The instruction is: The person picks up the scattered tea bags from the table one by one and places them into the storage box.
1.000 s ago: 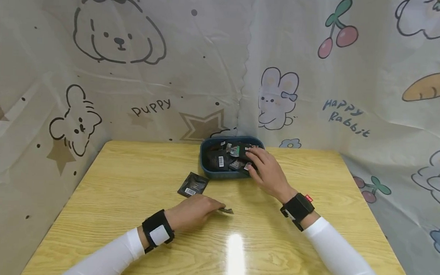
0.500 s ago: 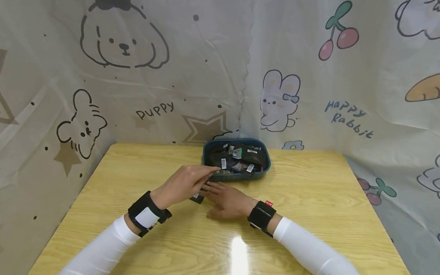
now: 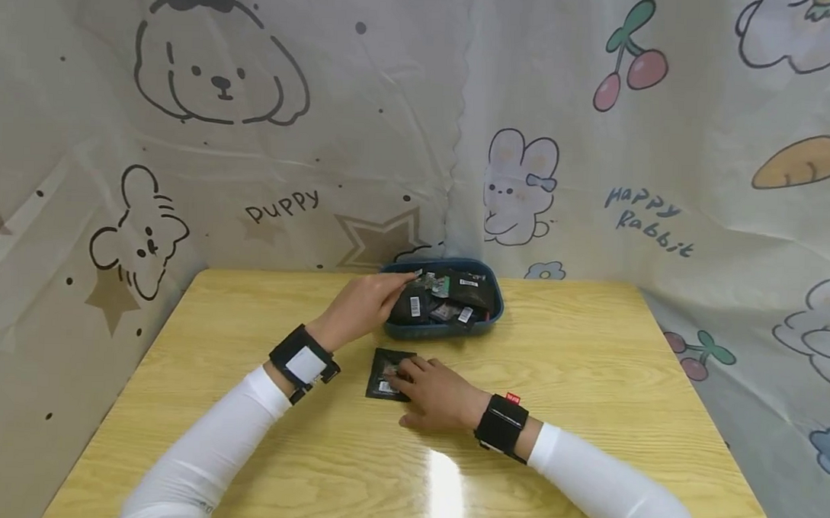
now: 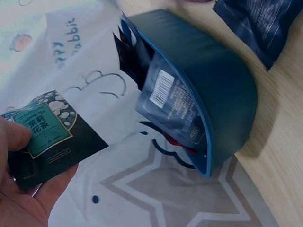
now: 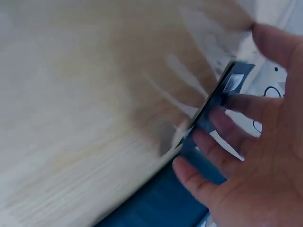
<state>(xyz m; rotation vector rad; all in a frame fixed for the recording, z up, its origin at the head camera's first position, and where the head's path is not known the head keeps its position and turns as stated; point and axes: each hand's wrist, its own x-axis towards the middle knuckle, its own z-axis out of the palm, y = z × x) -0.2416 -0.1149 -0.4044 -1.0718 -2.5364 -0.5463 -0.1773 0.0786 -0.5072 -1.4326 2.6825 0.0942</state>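
My left hand (image 3: pixel 360 306) is at the left end of a dark blue basket (image 3: pixel 440 334). It pinches a dark tea sachet with a green jasmine tea label (image 4: pixel 49 135), thumb on the front and a finger behind. In the left wrist view this sachet is held beside the basket's opening. My right hand (image 3: pixel 443 394) rests its fingertips on a black sachet (image 3: pixel 380 364) lying flat on the table in front of the basket. Its fingers are loosely extended, and the thumb stands apart in the right wrist view. Those fingers cover part of that sachet.
Several dark sachets (image 3: pixel 470 291), some with white barcodes, lie jumbled in the basket. The basket stands at the back edge of the wooden table (image 3: pixel 576 356), close to a cloth backdrop (image 3: pixel 392 136) with cartoon prints.
The left hand has carried its sachet from the table's middle up to the basket's left end. The right hand has left the basket and come down onto the table sachet, which has shifted right.
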